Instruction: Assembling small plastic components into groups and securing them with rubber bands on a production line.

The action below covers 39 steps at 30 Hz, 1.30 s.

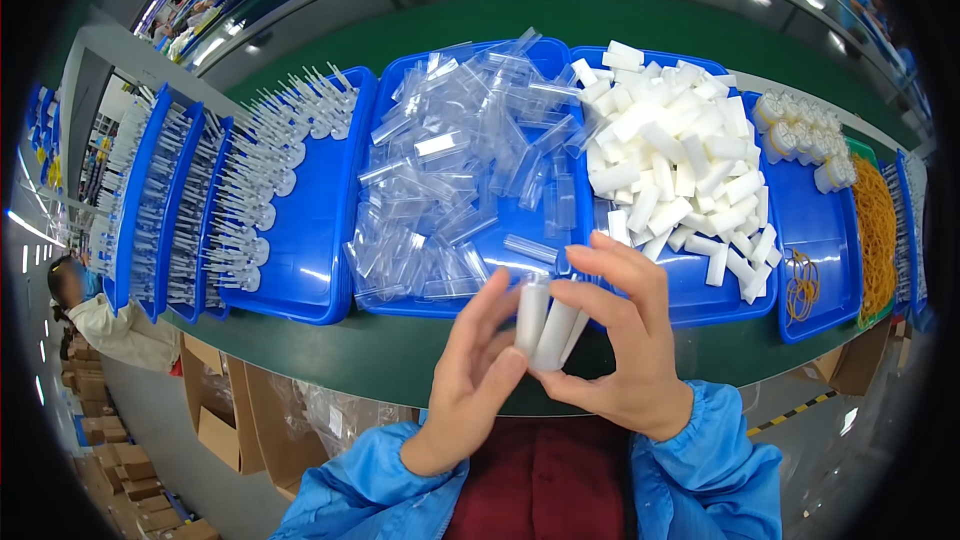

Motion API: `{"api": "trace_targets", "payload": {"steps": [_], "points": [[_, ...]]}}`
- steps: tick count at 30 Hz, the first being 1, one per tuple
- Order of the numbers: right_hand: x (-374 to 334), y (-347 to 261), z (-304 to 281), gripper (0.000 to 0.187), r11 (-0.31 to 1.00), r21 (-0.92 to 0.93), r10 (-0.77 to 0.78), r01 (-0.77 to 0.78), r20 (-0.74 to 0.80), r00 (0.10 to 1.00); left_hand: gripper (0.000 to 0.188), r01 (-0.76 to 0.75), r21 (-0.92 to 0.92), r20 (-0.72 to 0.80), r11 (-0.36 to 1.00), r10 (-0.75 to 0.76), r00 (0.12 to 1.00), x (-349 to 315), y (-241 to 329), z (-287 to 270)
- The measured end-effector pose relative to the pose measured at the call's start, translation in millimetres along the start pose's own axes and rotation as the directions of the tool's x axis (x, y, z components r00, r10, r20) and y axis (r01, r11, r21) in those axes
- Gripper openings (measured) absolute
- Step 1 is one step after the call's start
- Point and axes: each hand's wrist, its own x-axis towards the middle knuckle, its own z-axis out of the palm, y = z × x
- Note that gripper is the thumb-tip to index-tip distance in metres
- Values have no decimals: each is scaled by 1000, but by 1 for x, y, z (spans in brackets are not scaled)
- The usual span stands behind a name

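Note:
In front of my body, over the near edge of the trays, both hands meet around a small group of white cylinders [553,333] that seem to sit inside clear tubes. The fingers and thumb of my left hand [468,350] close on the left one. From the other side, my right hand [632,345] grips the right ones between thumb and curled fingers; its palm partly hides them. Just beyond lies a blue tray [510,225] heaped with clear plastic tubes [440,145]. Beside it, another blue tray [690,310] carries a pile of white foam cylinders [665,155].
At left, blue trays [300,270] hold rows of white stemmed parts [250,190]. On the right, a tray [825,295] has bundled white cylinders [800,135] and yellow rubber bands [803,285]; a green basket holds more bands [875,230]. Cardboard boxes [270,420] stand below the table. A person [130,315] is at far left.

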Motion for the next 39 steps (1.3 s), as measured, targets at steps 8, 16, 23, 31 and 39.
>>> {"api": "trace_targets", "payload": {"steps": [8, 16, 23, 31, 39], "points": [[-4, -2, -15, 79, 999, -49, 26, -18, 175, 984, 55, 242, 24, 212, 970, -242, 947, 9, 9, -4], [-22, 0, -26, 72, 998, 53, -49, 40, 179, 983, 53, 537, 2, 384, 844, -496, 778, 24, 3, 12], [-42, 1, -41, 69, 995, -42, -90, 96, 119, 989, 69, 681, -2, 352, 733, -637, 686, 19, -4, 30], [-49, 12, -79, 71, 997, 57, 35, -43, 132, 991, 39, 592, 123, 386, 797, -588, 711, 24, -18, 53], [-87, 125, -186, 17, 600, -635, 312, -487, -374, 873, 24, 314, 426, 300, 848, -460, 836, 25, -18, 58]]}}
